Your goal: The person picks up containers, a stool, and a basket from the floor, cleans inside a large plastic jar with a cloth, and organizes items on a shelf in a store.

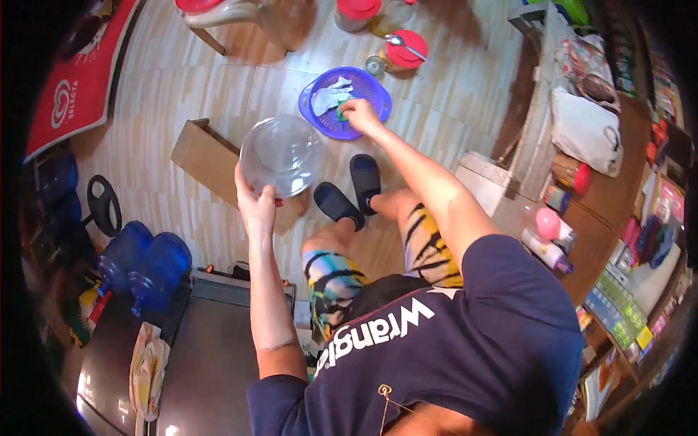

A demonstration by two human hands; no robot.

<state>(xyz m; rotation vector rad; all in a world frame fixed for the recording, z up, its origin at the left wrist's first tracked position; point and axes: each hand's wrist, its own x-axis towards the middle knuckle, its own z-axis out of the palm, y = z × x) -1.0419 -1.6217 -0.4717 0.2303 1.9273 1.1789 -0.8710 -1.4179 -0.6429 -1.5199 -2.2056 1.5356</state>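
My left hand [256,204] grips the near-left side of a transparent round plastic container [281,155], holding it up above the floor. Nothing can be made out inside it except reflections. To its right, a purple plastic basket [383,103] with side handles rests on the floor. Crumpled white cloth or paper [330,98] lies in the basket. My right hand [361,114] reaches over the basket's near-right rim, its fingers closed on a small green item [342,111], partly hidden by them.
Beyond the basket stand a red-lidded jar [406,54] with a spoon [395,40] on top, a small glass jar [374,65] and another red-lidded jar [358,11]. A low wooden stool [210,161] is at left, near blue water jugs [158,267]. Shelving [594,207] lines the right.
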